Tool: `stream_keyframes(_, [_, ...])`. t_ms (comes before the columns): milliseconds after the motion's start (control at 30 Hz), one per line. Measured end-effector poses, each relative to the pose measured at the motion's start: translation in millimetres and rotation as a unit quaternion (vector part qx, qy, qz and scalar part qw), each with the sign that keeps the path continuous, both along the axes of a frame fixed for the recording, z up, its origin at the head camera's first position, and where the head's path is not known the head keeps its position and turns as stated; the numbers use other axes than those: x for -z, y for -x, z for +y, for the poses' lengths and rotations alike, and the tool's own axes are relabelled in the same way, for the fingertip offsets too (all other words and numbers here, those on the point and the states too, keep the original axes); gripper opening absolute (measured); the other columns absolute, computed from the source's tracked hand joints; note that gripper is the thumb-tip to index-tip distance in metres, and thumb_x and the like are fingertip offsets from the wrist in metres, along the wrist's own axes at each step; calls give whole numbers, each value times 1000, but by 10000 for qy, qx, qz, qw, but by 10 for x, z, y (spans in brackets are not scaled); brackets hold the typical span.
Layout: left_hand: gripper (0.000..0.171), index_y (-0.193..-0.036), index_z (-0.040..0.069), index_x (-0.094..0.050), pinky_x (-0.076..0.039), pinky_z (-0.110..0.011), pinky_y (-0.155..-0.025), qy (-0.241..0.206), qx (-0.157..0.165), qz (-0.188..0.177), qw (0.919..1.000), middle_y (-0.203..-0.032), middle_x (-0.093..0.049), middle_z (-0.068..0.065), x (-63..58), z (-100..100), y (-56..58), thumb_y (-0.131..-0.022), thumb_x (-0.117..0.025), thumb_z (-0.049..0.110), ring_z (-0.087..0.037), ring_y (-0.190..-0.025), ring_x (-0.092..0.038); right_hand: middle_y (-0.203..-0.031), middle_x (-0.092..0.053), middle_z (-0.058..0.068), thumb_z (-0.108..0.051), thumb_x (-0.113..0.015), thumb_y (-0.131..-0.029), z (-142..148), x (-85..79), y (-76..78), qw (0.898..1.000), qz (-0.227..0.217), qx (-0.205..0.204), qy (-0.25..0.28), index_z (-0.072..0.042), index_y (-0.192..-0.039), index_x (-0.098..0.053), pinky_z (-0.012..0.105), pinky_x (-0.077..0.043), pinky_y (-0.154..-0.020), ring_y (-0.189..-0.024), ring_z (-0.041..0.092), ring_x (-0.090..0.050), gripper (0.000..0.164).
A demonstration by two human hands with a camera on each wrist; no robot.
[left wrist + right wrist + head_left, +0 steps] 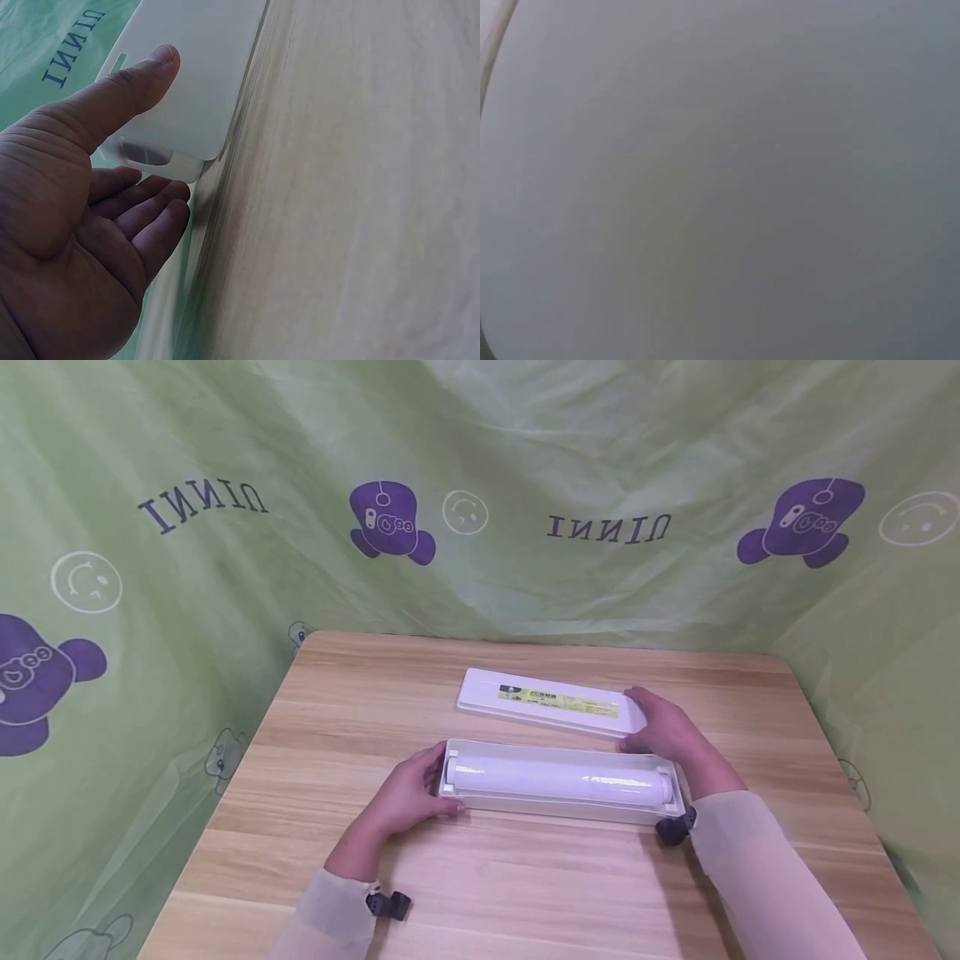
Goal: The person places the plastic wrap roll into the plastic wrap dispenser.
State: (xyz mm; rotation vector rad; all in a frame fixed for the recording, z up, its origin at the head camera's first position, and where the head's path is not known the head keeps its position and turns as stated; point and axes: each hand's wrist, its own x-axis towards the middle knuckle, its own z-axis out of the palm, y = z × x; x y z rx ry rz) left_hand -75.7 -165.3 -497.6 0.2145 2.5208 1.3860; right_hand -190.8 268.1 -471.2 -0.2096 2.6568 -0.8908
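A long white cling film box [555, 814] lies open-topped on the table, a roll of cling film [558, 779] inside it. My left hand [408, 789] holds the box's left end, thumb along the front side and fingers behind. From the left wrist, the thumb shows against the front wall of the box [202, 82], with the other fingers curled by its end. Behind the box lies its white lid [483, 687], bearing a yellow-green label [558, 701]. My right hand [667, 727] grips the lid's right end between thumb and fingers. A blurred pale surface fills the right wrist view.
The wood-grain table [525, 893] ends at a back edge in front of a green printed curtain [525, 585], which also hangs along both sides. Small black wrist devices sit at the left cuff [330, 906] and the right cuff [731, 827].
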Motion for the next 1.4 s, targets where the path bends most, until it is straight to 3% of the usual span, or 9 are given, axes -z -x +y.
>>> stream_keyframes(633, [115,-154,13,-33,-37,-25,-109,10,-16,-39,10000,-153,-39,-3,0,7,-1,-60,-94,40,-16,-136,-41,-144,-40,27,-13,-88,-69,-6,14,12,9996,-149,118,204,-4,-150,-31,65,-27,-110,-130,47,-38,100])
stream_keyframes(1167, [113,-153,12,-34,-38,-25,-109,-24,8,-37,10000,-153,-40,-4,-8,10,-1,-61,-95,36,-18,-135,-42,-133,-53,23,-23,-92,-63,7,41,7,9997,195,132,82,-4,-143,-44,60,-39,-103,-117,41,-51,95])
stream_keyframes(1400, [113,-153,11,-34,-37,-26,-109,-114,39,-9,9999,-152,-40,-4,0,3,8,-61,-94,37,-18,-135,-42,-137,-50,23,-30,-94,-61,18,27,1,9986,8,410,328,-7,-145,-42,60,-37,-106,-121,41,-48,101])
